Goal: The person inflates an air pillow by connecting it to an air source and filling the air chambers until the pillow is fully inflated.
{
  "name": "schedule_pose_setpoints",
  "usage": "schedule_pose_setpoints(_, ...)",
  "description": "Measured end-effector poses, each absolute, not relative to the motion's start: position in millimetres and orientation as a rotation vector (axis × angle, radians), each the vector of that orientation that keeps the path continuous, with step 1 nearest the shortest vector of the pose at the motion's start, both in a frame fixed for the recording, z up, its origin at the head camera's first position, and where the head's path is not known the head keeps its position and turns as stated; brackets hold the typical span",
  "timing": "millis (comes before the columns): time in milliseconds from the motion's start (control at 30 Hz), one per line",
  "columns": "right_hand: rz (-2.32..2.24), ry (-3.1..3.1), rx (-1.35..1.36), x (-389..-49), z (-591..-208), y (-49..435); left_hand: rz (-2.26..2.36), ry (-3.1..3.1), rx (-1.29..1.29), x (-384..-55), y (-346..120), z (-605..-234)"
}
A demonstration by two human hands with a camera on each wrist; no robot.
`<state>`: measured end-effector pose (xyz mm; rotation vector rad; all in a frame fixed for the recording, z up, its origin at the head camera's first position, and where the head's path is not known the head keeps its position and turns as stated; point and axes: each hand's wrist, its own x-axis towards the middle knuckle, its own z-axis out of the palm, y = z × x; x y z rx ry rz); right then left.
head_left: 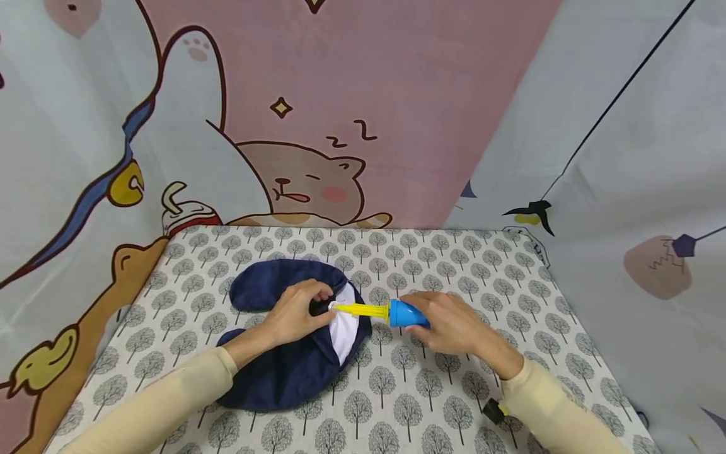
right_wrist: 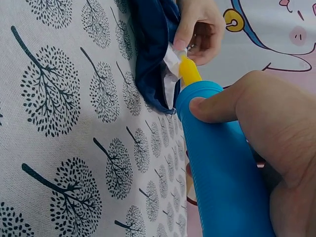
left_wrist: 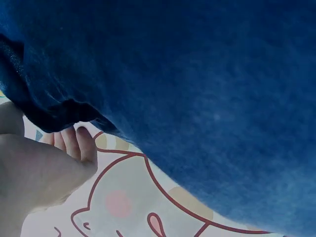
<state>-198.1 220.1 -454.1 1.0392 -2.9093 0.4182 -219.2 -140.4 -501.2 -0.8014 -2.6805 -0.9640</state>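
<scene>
A navy U-shaped neck pillow [head_left: 283, 381] lies on the table, its curved end toward the right and its white inner lining [head_left: 345, 337] showing through an opening. My left hand [head_left: 295, 313] pinches a small white valve at that opening. With my right hand [head_left: 445, 323] I grip a blue hand pump [right_wrist: 217, 163], thumb laid along its collar. The pump's yellow nozzle [head_left: 365, 309] points left and meets the valve between the left fingers; how deep it sits cannot be seen. Navy fabric fills most of the left wrist view and hides some fingertips.
A white cloth printed with grey trees [head_left: 403, 384] covers the table. Cartoon-printed curtains [head_left: 408, 113] stand behind it and at both sides. A small black item [head_left: 493, 411] is beside the right sleeve.
</scene>
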Motion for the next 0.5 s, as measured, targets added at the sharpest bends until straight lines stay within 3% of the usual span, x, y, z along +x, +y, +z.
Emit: schedule_pose_setpoints(500,0.419,-2.918,1.045,-200,-451,217,-1.012,-2.664,-1.156,-221,-100,-488)
